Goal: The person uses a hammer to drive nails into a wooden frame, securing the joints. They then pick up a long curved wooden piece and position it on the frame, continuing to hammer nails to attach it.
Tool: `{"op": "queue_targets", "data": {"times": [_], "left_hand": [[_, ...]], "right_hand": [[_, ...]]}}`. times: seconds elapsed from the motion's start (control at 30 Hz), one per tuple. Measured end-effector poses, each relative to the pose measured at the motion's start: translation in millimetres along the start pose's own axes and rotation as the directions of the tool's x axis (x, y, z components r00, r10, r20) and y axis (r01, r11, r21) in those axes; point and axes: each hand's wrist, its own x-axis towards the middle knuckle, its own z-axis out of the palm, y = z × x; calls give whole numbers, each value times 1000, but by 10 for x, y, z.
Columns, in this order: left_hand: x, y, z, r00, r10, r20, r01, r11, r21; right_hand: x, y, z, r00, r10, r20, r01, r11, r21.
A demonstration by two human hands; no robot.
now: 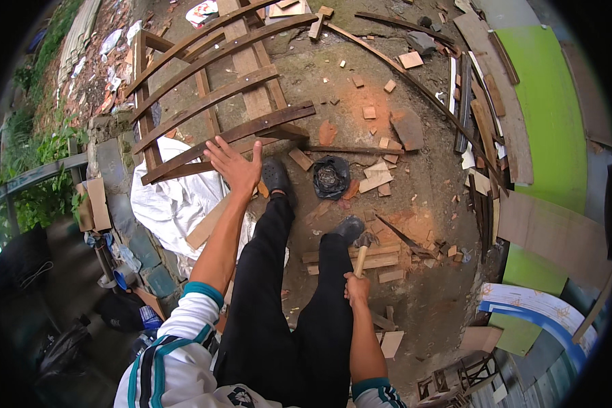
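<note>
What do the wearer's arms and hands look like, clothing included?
Both the left hand and right hand are gloveless, forearms bare. The left sleeve is short and white, with a teal cuff and teal and black stripes; the right sleeve also shows a teal cuff.

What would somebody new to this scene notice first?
Probably the large slatted frame of dark brown wood at the upper left, with the open, spread left hand at its nearest slat. Next might be the hammer with a pale wooden handle, gripped in the right hand beside the right leg. The flat, bright lime-green panel at the right and the crumpled white sheeting by the frame's near end also stand out.
</note>
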Motion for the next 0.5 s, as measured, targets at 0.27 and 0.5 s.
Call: {"op": "queue_targets", "data": {"times": [0.27, 0.5], "left_hand": [[-768, 30, 461, 973, 227, 30, -225, 972, -70], [-1822, -6, 2117, 730, 22, 683, 131, 977, -171]], "right_hand": [[513, 430, -125, 987, 157, 43, -163, 960, 229], [1130, 520, 357, 966, 163, 199, -213, 941, 261]]}}
